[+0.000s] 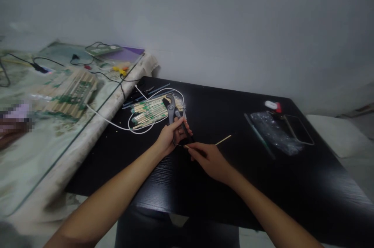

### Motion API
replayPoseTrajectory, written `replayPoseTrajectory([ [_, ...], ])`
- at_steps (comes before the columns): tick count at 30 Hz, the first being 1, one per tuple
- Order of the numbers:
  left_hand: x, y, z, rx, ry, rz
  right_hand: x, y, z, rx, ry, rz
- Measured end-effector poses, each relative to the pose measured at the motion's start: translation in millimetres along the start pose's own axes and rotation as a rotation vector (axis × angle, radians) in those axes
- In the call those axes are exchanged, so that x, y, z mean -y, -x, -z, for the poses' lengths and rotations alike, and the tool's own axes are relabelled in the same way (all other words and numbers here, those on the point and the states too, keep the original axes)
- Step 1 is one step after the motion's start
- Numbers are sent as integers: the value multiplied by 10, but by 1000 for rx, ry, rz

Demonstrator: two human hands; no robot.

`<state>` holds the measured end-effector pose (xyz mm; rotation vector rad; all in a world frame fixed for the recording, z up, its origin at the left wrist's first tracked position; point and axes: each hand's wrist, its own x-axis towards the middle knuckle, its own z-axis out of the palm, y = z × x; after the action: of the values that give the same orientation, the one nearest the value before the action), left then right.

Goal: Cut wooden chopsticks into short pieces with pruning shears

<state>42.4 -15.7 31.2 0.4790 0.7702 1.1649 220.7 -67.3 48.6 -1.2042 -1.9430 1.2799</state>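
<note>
My left hand (172,133) is closed around a grey hand cutter (170,108) with a hooked jaw, a round pivot and dark handles. The jaw end points up and away from me. Close on the right, my right hand (209,158) pinches a thin wooden chopstick (224,139). One end of the chopstick shows near the cutter's handles; the other sticks out to the right past my knuckles. Just beyond the cutter lies a bundle of paper-wrapped chopsticks (146,111) with green print.
A white cable (109,123) loops around the bundle on the black table (233,197). Crumpled clear plastic (273,131), a phone-shaped frame (299,129) and a red-and-white item (274,106) lie right. At left, another chopstick pack (67,94) rests on a glass-topped surface. Part of another person shows at far left.
</note>
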Motion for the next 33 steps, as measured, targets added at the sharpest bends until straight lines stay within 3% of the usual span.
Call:
replayPoseTrajectory([
  [4,-16,6,8,-3,-194,-163,-224,-117,94,-45,26,-40],
  [8,-9,28,39,-19,-479,-310,-462,-166,185,-65,-161,-181],
  [13,-23,83,81,-89,-976,-484,-487,-135,216,-56,-342,-223],
  [16,-65,112,107,-58,-1366,-570,-391,-107,249,-239,-278,-124],
  [19,-86,136,119,-16,-1591,-545,-309,-70,295,-430,-199,-34],
  [24,-44,175,75,36,-1732,-543,-248,-16,337,-587,-124,58],
  [33,45,210,36,77,-1694,-529,-192,18,338,-545,-98,95],
])
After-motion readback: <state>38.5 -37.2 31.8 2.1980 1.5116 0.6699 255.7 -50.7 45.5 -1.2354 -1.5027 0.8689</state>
